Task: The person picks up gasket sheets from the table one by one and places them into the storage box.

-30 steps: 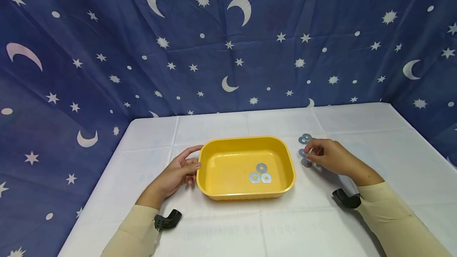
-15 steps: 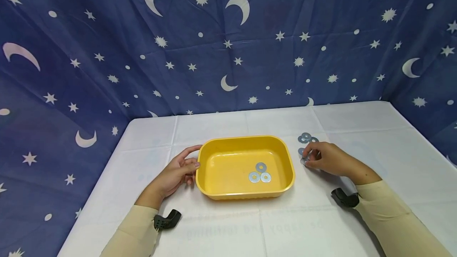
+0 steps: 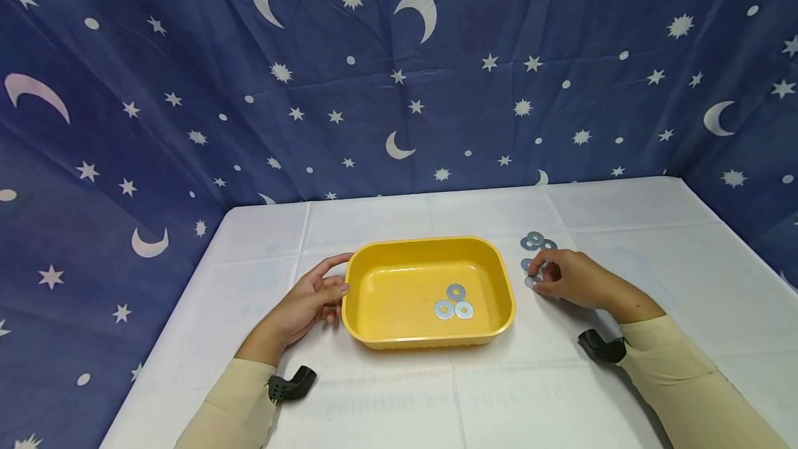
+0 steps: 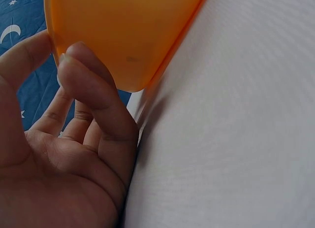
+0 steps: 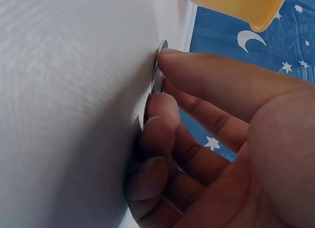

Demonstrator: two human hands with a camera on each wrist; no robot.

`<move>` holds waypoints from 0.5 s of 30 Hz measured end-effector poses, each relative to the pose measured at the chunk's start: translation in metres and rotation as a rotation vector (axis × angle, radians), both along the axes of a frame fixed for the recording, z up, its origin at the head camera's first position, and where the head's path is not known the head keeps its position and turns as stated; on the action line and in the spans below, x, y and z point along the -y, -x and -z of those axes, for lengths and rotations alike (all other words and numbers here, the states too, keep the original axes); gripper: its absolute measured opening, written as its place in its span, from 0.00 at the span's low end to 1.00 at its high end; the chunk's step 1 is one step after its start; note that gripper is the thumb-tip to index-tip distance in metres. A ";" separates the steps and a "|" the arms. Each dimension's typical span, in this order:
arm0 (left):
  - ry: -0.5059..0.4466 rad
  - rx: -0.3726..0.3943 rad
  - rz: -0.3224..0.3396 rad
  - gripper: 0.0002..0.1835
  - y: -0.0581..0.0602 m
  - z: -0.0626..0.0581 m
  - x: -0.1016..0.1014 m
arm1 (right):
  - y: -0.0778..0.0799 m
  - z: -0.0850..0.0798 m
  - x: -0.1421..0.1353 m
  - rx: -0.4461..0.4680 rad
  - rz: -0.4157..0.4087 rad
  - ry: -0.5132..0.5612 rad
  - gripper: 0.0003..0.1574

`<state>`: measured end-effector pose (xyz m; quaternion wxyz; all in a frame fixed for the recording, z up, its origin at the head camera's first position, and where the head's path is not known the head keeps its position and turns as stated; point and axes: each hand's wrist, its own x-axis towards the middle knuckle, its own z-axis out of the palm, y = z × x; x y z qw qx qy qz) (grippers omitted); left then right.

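In the head view, a yellow plastic tray has three flat metal washers in its right half. My left hand is at its left end, thumb on the rim and index finger reaching towards the far corner. The left wrist view shows these loosely bent fingers against the tray's outer wall. To the right of the tray, my right hand pinches a washer by its edges, close to the tabletop. That washer stands edge-on between thumb and fingers in the right wrist view.
Another washer lies just beyond the pinched one, partly covered by my fingers. Farther back is an overlapping group of washers. A white cloth covers the table, and a blue star-and-moon curtain hangs behind and at both sides.
My right hand has shifted slightly towards me, off the farther washers, and its fingers have come together on the near one. The left hand and tray hold their place.
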<state>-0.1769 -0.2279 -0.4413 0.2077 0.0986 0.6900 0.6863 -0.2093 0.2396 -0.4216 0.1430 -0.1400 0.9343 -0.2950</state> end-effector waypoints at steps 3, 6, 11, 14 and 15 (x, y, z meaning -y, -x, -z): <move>-0.002 0.001 0.004 0.34 0.001 -0.001 -0.001 | 0.000 0.001 -0.001 0.008 0.012 0.001 0.15; -0.002 0.006 0.003 0.35 0.000 -0.001 -0.001 | 0.000 0.002 0.000 0.011 0.011 0.010 0.16; -0.009 0.009 0.003 0.35 0.000 -0.001 -0.001 | 0.000 0.003 0.000 0.007 0.003 0.020 0.16; -0.012 0.007 0.005 0.35 0.001 0.000 -0.001 | 0.000 0.004 0.000 0.011 0.002 0.018 0.16; -0.013 0.006 0.006 0.35 0.001 0.000 -0.001 | 0.000 0.004 0.000 0.011 0.002 0.018 0.16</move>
